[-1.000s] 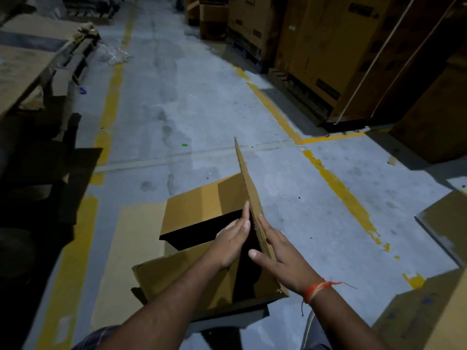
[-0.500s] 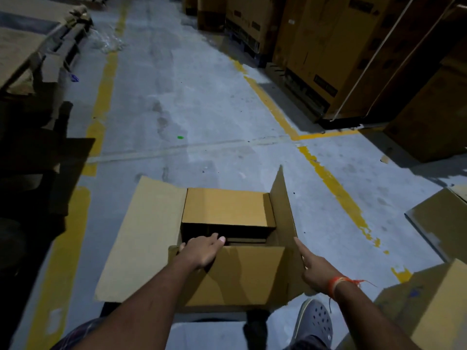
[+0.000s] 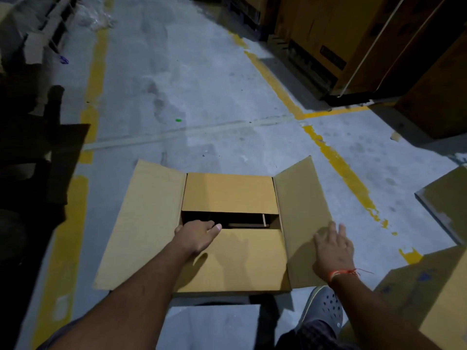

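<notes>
A brown cardboard box sits on the grey floor in front of me, its two long side flaps spread out flat left and right. Both inner flaps lie folded inward, with a dark gap between them. My left hand grips the far edge of the near inner flap, its fingers curled down into the gap. With straight fingers, my right hand presses flat on the right side flap. An orange thread is tied round that wrist.
Large cardboard cartons stand at the back right. More boxes sit close at the right. Dark stacked cardboard lines the left. Yellow lines cross the floor. My grey clog is beside the box.
The right side flap, upright a second ago, has been pushed down flat by my right hand. My left hand moved from that flap to the near inner flap's edge.
</notes>
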Motion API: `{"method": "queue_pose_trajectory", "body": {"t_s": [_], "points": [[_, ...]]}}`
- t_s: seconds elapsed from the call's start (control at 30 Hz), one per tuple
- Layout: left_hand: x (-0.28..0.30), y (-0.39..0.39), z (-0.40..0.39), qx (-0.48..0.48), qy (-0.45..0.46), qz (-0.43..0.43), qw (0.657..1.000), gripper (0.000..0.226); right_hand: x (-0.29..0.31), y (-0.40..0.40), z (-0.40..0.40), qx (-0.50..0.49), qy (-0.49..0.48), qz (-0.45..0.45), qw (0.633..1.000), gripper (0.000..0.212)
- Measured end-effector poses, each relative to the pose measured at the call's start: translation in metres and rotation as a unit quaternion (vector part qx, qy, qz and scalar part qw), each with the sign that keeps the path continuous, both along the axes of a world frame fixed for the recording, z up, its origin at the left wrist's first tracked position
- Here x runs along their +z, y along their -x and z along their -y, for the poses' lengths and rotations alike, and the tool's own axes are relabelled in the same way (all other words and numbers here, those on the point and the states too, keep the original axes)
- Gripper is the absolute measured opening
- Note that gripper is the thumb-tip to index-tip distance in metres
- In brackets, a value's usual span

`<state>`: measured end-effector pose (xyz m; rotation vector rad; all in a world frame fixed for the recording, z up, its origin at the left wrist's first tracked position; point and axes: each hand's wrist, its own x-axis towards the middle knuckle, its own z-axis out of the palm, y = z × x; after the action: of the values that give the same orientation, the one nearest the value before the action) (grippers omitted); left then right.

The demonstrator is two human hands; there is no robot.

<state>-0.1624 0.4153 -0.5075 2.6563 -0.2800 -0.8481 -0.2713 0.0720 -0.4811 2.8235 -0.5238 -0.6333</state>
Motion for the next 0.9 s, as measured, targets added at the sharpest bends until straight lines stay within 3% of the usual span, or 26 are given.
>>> {"method": "queue_pose_trajectory", "body": {"t_s": [0.13, 0.27, 0.33, 0.43, 0.6, 0.67, 0.77, 0.8, 0.9], "points": [[-0.023, -0.007, -0.015, 0.025, 0.036, 0.001, 0.999, 0.073, -0.019, -0.023, -0.025, 0.099, -0.101, -0.027, 0.99, 0.077], [-0.053, -0.009, -0.038, 0.039, 0.014, -0.006, 0.999, 0.069, -0.038, -0.034, -0.014, -0.013, -0.146, -0.063, 0.987, 0.066], [-0.069, -0.014, -0.049, 0.052, -0.004, -0.01, 0.999, 0.063, -0.05, -0.04, 0.007, -0.071, -0.194, -0.07, 0.976, 0.078], [-0.089, -0.023, -0.057, 0.07, -0.013, 0.004, 0.997, 0.069, -0.067, -0.045, 0.019, -0.139, -0.315, -0.091, 0.934, 0.091], [-0.111, -0.034, -0.043, 0.025, -0.036, 0.028, 0.999, 0.067, -0.114, -0.058, 0.011, -0.184, -0.431, -0.165, 0.868, 0.08], [-0.116, -0.036, -0.036, -0.014, -0.048, 0.015, 0.999, 0.068, -0.12, -0.064, 0.009, -0.179, -0.408, -0.152, 0.882, 0.074], [-0.119, -0.04, -0.034, -0.045, -0.062, 0.011, 0.997, 0.069, -0.11, -0.08, 0.001, -0.06, -0.285, -0.001, 0.957, 0.057], [-0.115, -0.042, -0.034, -0.041, -0.057, 0.019, 0.997, 0.072, -0.108, -0.086, -0.004, -0.008, -0.269, 0.029, 0.963, 0.06], [-0.091, -0.048, -0.032, 0.02, 0.002, 0.029, 0.999, 0.072, -0.091, -0.104, -0.027, 0.075, -0.308, -0.022, 0.948, 0.065]]}}
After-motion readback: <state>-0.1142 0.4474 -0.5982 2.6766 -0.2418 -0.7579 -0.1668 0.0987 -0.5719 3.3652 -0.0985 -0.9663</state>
